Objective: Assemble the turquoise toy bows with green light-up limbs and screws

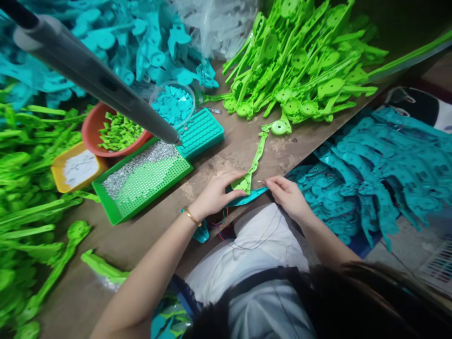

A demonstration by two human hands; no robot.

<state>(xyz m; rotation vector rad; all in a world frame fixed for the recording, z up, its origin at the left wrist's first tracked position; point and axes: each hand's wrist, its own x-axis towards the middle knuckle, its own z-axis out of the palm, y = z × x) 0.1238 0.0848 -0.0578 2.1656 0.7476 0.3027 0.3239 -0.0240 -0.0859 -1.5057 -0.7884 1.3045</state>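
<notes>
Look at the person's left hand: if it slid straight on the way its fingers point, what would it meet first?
Probably the right hand: the left hand points across the green strip toward it, though depth is unclear.

Bare forearms, thin gold bangle (192, 217) on left wrist, white top (261, 249)

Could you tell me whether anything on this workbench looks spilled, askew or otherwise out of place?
Nothing looks spilled. The green tray lies askew to the bench edge, its silvery bits heaped at one end. A teal part hangs off the bench edge by the left hand, beside loose trailing wires.
</notes>
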